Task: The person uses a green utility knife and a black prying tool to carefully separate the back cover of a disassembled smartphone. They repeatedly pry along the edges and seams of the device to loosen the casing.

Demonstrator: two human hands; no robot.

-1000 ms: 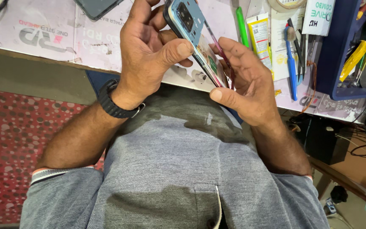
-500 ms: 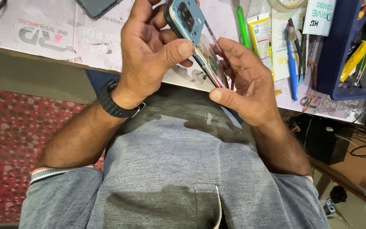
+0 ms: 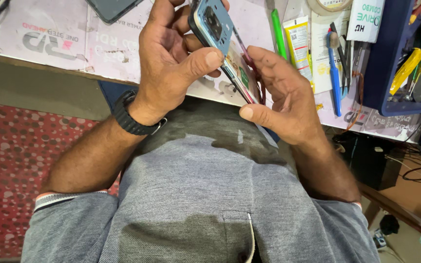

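Person's body, head view: two bare hands, bare forearms, grey short-sleeved shirt.

The left hand (image 3: 171,58) carries no ring or glove; a black wristwatch (image 3: 133,117) with a dark band and a metal-coloured clasp edge circles its wrist. The right hand (image 3: 283,95) is likewise bare, with nothing worn at the wrist. The shirt (image 3: 196,195) is grey, finely woven, with short sleeves; the left sleeve cuff (image 3: 57,199) shows a white and reddish trim stripe. A chest pocket seam (image 3: 235,216) runs near the lower middle, and darker patches mark the fabric below the collar area and beside the pocket.
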